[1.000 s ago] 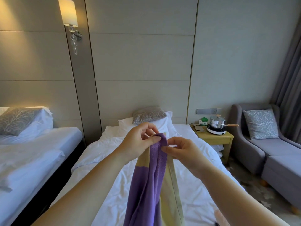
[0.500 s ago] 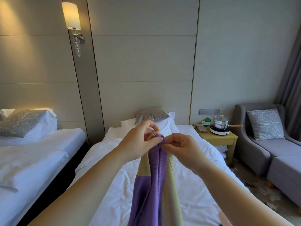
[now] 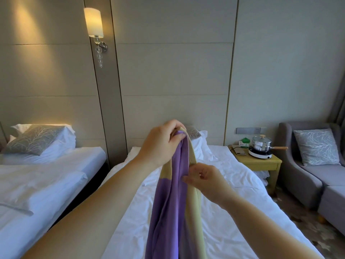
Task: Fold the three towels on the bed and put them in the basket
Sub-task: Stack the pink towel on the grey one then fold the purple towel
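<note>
- A lit wall lamp (image 3: pixel 93 22) hangs on the panelled wall.
- A 2nd bed (image 3: pixel 46 176) at left carries a grey cushion (image 3: pixel 32 139).
- A yellow nightstand (image 3: pixel 261 162) holds a steel pot (image 3: pixel 261 143) on a small white cooker (image 3: pixel 259 154).
- A grey sofa (image 3: pixel 313 176) at right holds a patterned cushion (image 3: pixel 315 146).

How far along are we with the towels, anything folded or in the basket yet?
Nothing shows as done: no folded towel and no basket is in view. In hand: the left hand pinches the top of a purple and yellow towel held up over the bed, and the right hand grips its edge lower down; it hangs unfolded. Left: fold this one, then the other two, which are out of sight, and basket all three.
</note>
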Demonstrator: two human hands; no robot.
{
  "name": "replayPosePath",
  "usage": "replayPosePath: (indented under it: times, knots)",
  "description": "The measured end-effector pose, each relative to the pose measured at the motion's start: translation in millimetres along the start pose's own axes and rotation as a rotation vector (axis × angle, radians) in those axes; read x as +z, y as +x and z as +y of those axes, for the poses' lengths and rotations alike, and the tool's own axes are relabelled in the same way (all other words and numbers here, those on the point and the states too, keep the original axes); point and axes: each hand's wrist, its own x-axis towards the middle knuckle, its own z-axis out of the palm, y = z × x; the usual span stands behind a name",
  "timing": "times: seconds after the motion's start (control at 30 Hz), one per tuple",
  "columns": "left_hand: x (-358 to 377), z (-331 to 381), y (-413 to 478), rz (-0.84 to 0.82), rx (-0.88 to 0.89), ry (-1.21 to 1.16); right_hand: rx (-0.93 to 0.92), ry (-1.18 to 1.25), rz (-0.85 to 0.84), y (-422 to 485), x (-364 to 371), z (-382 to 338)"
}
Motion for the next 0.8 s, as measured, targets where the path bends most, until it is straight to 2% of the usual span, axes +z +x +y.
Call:
replayPosePath:
  times: [0.13, 0.37, 0.43, 0.53, 0.63, 0.8]
  knots:
    - [-24.0, 7.8, 23.0, 0.102, -0.043, -0.079, 0.051, -0.053, -0.088, -4.0, 9.2, 4.5]
    - [-46.5, 0.2, 38.8, 0.207, -0.119, -0.098, -0.043, -0.147, -0.059, 5.1, 17.5, -9.4]
    - [-53.9, -12.9, 37.8, 0.269, -0.194, -0.084, -0.045, -0.093, -0.049, 5.2, 9.4, -10.6]
    - [-61.4, -33.5, 34.2, 0.339, -0.315, -0.090, 0.035, 0.121, -0.055, 7.6, -9.9, -14.1]
    - [-60.2, -43.3, 33.0, 0.376, -0.388, -0.132, 0.035, 0.295, -0.086, 12.2, -18.9, -18.6]
    - [-46.9, -43.4, 37.3, 0.294, -0.533, -0.190, -0.001, 0.259, -0.054, 8.0, -11.2, -11.2]
